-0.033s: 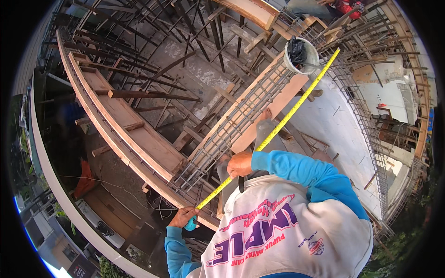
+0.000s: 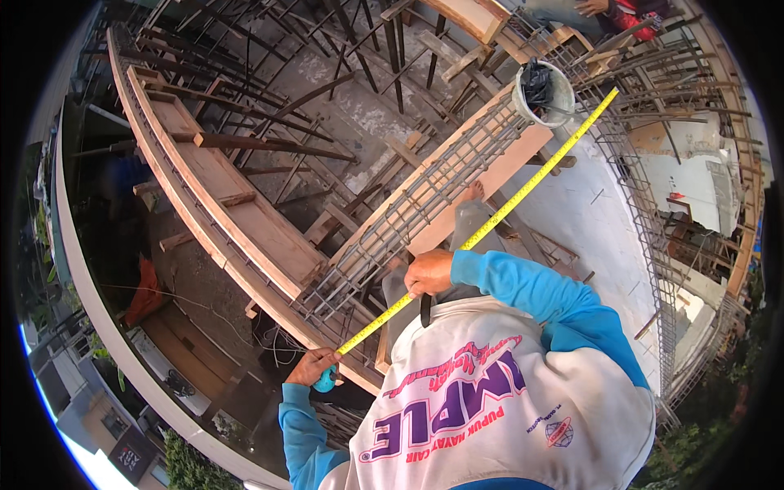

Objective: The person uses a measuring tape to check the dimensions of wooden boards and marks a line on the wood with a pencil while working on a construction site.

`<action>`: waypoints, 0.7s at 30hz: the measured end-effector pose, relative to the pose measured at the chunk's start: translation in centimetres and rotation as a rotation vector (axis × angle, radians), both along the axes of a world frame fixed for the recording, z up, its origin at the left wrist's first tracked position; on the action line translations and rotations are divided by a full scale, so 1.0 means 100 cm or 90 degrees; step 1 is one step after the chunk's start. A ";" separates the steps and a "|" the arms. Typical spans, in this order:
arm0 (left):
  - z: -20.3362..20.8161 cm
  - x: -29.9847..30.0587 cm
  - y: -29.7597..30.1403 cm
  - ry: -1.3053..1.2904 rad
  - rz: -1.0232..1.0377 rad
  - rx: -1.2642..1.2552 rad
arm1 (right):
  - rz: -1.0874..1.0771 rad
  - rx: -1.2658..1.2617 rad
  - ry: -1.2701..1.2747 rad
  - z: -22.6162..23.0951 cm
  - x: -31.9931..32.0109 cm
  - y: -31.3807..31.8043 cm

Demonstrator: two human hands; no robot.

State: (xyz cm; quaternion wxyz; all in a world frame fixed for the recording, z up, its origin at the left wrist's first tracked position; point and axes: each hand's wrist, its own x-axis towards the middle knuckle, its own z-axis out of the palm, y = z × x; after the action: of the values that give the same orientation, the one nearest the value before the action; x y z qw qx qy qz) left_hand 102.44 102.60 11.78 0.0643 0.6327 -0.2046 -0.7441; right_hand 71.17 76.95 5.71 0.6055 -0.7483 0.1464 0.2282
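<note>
My left hand (image 2: 314,367) is closed around the turquoise case of a tape measure (image 2: 325,380), low and left of my body. The yellow blade (image 2: 531,186) runs from it up and to the right, its free end beyond a bucket. Partway along, my right hand (image 2: 430,273) grips the blade in front of my waist. Beneath the blade lie my bent leg and a rebar cage (image 2: 433,189) set between wooden form boards. My bare foot (image 2: 472,192) rests by the board on the cage's right side.
A bucket (image 2: 563,104) holding a black plastic bag stands at the cage's far end. Curved wooden formwork (image 2: 237,214) runs along the left, above a lower level crowded with timber props (image 2: 314,102). Another rebar cage (image 2: 645,204) curves at right. Another person's hand (image 2: 592,7) shows at top right.
My left hand has shifted slightly left and up with the tape case. The stretch of blade between my hands looks longer. My right hand still grips the blade; the whole view has moved a little.
</note>
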 end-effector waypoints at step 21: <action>0.027 0.023 -0.051 0.044 -0.125 -0.118 | -0.145 0.187 0.275 0.058 -0.081 -0.074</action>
State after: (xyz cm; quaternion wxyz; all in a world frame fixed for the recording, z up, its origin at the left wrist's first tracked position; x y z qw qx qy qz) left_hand 104.78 97.46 14.48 0.0563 0.5751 -0.3307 -0.7461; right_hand 63.06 69.55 11.48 0.6841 -0.5653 0.3204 0.3314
